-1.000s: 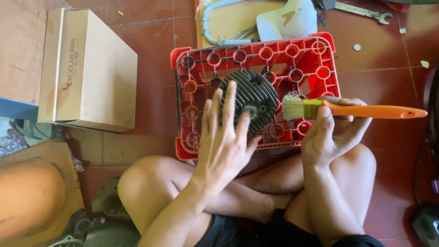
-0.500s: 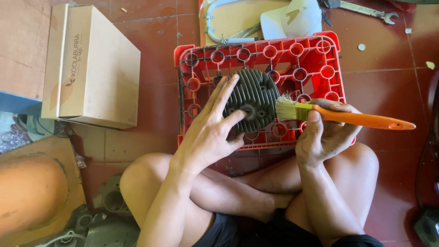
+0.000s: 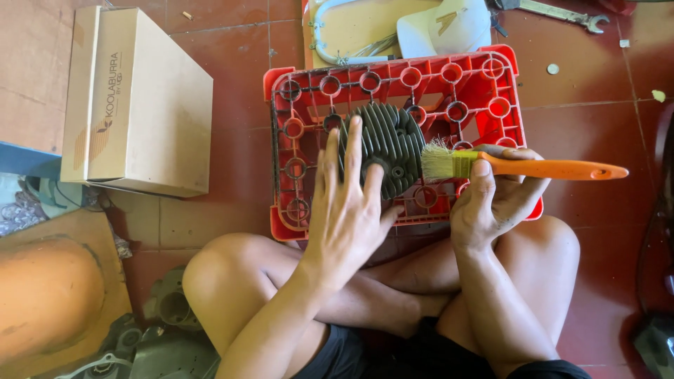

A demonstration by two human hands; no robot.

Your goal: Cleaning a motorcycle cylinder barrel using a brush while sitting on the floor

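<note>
Red crate: a plastic crate (image 3: pixel 502 91) with round holes lies flat on the tiled floor (image 3: pixel 590 140), just in front of the person's crossed legs.
Finned part: a dark grey ribbed metal engine part (image 3: pixel 390 144) rests on the middle of the crate.
Left hand: the left hand (image 3: pixel 347 203) lies flat with fingers spread, pressing on the crate-near side of the finned part; it is open, gripping nothing.
Right hand: the right hand (image 3: pixel 495 200) is clamped on the handle of the brush, at the crate's right edge.
Brush: a paintbrush (image 3: pixel 519 167) with an orange handle and pale bristles; the bristles touch the right side of the finned part.
Box: a cardboard box (image 3: pixel 147 105) stands left of the crate, near it.
Spanner: a metal spanner (image 3: pixel 562 14) lies beyond the crate's far right corner.
Cap: a white cap (image 3: pixel 442 28) sits just behind the crate.
</note>
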